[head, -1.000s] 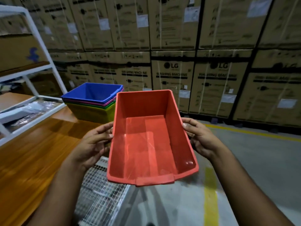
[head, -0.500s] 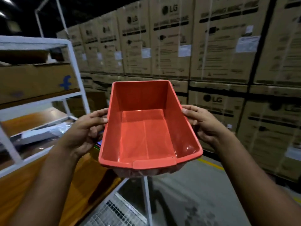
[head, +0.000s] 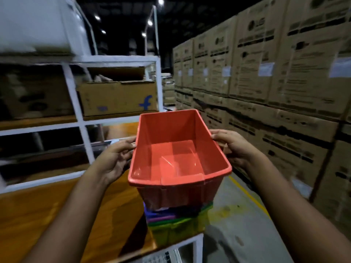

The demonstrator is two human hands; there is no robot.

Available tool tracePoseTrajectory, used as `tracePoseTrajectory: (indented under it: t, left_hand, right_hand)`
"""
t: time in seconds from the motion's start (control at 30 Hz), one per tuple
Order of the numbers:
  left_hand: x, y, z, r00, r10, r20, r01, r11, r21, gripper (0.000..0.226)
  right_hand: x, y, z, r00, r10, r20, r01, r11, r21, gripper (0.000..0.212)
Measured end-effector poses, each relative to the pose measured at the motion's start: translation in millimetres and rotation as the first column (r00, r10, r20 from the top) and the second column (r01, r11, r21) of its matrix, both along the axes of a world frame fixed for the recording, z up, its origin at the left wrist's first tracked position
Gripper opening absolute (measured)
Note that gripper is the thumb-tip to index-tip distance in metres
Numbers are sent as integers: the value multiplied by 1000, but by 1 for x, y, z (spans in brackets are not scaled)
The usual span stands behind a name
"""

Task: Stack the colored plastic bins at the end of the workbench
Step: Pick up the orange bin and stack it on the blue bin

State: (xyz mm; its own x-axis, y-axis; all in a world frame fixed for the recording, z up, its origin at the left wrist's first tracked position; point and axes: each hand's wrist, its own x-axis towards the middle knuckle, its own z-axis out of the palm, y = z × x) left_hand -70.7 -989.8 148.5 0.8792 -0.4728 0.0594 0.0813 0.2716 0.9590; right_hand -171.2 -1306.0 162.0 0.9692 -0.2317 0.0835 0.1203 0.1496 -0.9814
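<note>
Wood-grain orange worktop (head: 47, 209) fills the lower left before us, with a white metal shelving frame (head: 76, 103) rising behind it and carrying a brown cardboard box with a blue letter mark (head: 117, 99). Our left hand (head: 115, 160) is clamped on the left rim of the open red plastic bin (head: 178, 158), fingers wrapped over the edge, forearm reaching in from the lower left. We hold that bin level just above the nested stack of blue, purple and green plastic bins (head: 176, 223), which sits at the worktop's end. Our right hand (head: 233, 147) grips the right rim. Beyond it stands a wall of tall brown cardboard appliance cartons (head: 275, 73) over a grey concrete floor with a yellow line (head: 247, 194).
</note>
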Motion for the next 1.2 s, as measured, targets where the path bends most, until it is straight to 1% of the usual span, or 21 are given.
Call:
tracePoseTrajectory:
  t: [0.1, 0.2, 0.37, 0.5, 0.57, 0.63, 0.73, 0.87, 0.93, 1.03, 1.1, 1.2]
  left_hand:
    - [3, -6, -6, 995, 101, -10, -100, 993, 54, 56]
    - [7, -8, -17, 983, 170, -71, -167, 985, 45, 52]
    - [12, -17, -35, 963, 247, -103, -239, 967, 83, 36]
    - [14, -20, -52, 942, 313, -124, -308, 950, 57, 38]
    - [15, -19, -58, 941, 321, -107, -315, 946, 74, 32]
    - [15, -18, -63, 945, 311, -98, -303, 949, 84, 29]
    - [15, -23, -68, 942, 321, -102, -318, 947, 45, 29]
    - [8, -29, -69, 941, 319, -112, -322, 947, -8, 28]
    - [6, -29, -68, 936, 331, -120, -335, 942, -10, 33]
    - [1, -30, -64, 942, 320, -101, -323, 946, -9, 50]
    - [-3, -34, -63, 938, 335, -94, -336, 942, 1, 58]
    - [-10, -37, -67, 933, 347, -96, -346, 938, 25, 63]
  right_hand:
    - [37, -17, -13, 993, 103, -49, -103, 995, 9, 26]
    - [54, -22, -22, 983, 160, -85, -158, 987, 26, 28]
    - [67, -28, -37, 979, 170, -112, -166, 985, 44, 30]
    - [72, -26, -51, 981, 145, -131, -150, 988, -28, 25]
    - [69, -24, -54, 979, 144, -143, -147, 989, -7, 21]
    - [67, -23, -59, 977, 144, -157, -143, 990, 13, 22]
    - [66, -20, -62, 978, 128, -164, -137, 990, -43, 25]
    - [66, -15, -59, 978, 150, -148, -170, 977, -132, 28]
    - [65, -16, -58, 972, 184, -147, -205, 969, -141, 31]
    - [66, -16, -60, 961, 216, -175, -242, 959, -148, 39]
    - [66, -14, -63, 962, 204, -184, -235, 958, -166, 44]
    - [65, -10, -71, 962, 184, -201, -224, 954, -199, 54]
